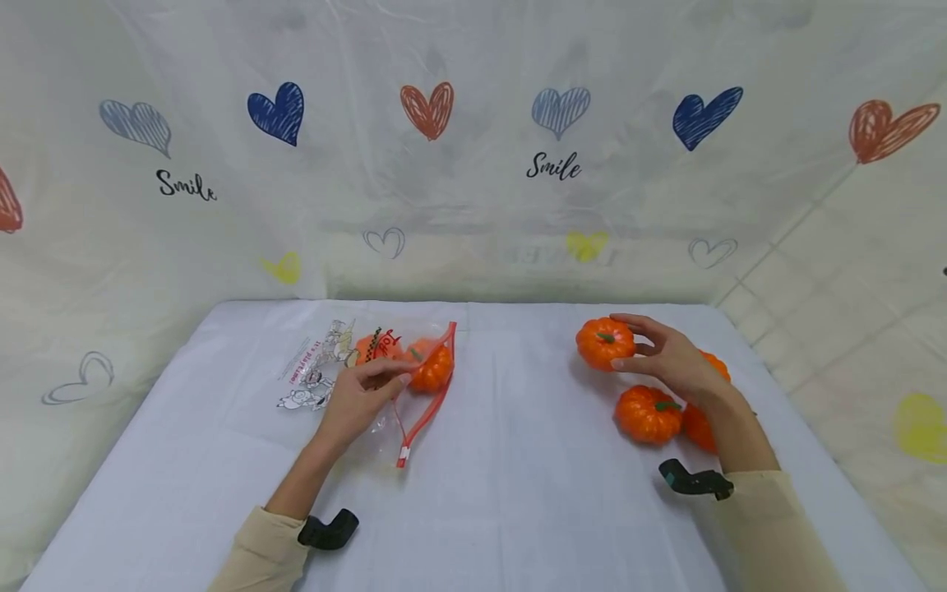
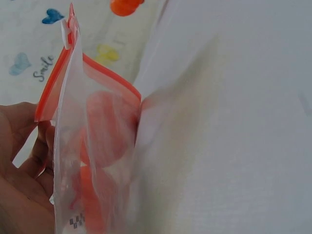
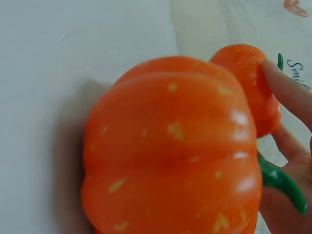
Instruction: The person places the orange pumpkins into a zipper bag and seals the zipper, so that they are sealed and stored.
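My left hand (image 1: 362, 399) pinches the edge of a clear zip bag (image 1: 403, 423) with a red zip strip, holding its mouth apart. Inside the bag lie small orange pumpkins (image 1: 432, 370), seen blurred through the plastic in the left wrist view. On the right, my right hand (image 1: 669, 358) grips another orange pumpkin (image 1: 601, 344) with a green stem, thumb on one side and fingers on the other. Below that hand sits a further pumpkin (image 1: 648, 415), which looms large in the right wrist view (image 3: 170, 146). More pumpkins (image 1: 699, 429) are partly hidden behind the right hand and wrist.
A white cloth covers the table (image 1: 510, 493). Behind it hangs a pale sheet (image 1: 481, 197) printed with hearts and the word Smile. Black straps (image 1: 329, 530) sit at the cuffs of both beige sleeves.
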`<state>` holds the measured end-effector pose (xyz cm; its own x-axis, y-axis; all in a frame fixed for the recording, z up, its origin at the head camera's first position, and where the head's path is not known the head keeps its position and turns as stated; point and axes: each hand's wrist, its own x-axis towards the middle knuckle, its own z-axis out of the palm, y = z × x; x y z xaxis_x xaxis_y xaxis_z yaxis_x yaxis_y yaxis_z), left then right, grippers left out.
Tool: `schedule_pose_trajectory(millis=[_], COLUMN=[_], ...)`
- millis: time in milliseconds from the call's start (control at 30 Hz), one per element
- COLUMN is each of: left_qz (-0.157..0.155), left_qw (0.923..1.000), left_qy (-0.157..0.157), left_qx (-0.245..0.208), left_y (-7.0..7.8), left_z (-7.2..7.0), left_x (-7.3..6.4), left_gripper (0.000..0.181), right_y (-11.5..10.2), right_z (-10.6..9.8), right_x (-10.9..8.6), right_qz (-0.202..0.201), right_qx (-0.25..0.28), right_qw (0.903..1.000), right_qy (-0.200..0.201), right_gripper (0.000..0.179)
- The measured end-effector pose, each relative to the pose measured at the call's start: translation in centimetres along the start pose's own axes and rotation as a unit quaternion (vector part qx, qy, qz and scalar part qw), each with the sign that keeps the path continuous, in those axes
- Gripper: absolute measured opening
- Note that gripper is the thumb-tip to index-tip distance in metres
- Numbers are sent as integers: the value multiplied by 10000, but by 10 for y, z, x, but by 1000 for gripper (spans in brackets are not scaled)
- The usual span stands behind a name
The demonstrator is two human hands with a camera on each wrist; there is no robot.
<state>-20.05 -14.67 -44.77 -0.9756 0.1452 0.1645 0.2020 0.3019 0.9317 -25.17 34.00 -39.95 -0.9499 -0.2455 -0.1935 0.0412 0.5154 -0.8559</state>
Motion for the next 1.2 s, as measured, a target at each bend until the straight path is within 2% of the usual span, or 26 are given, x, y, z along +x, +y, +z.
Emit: schedule_pose_trajectory(millis=[667, 933, 1200], left_qz=[37, 103, 108], left_qw=[9999, 9999, 9999], left_qy=[-13, -24, -24], left_qx=[-97, -70, -81], left_y=[-2, -1, 1], left_z=[0, 1, 0], left_x=[0, 0, -1], left_gripper=[22, 20, 20], right_y=[-28, -27, -36], right_z=[34, 52, 69], right_x=[-6, -1, -1], right_qz=[-186, -432, -512], right_qx=[246, 170, 51], right_qw=[9993, 9988, 9986], right_qy=[-225, -141, -127], right_gripper=[77, 75, 74])
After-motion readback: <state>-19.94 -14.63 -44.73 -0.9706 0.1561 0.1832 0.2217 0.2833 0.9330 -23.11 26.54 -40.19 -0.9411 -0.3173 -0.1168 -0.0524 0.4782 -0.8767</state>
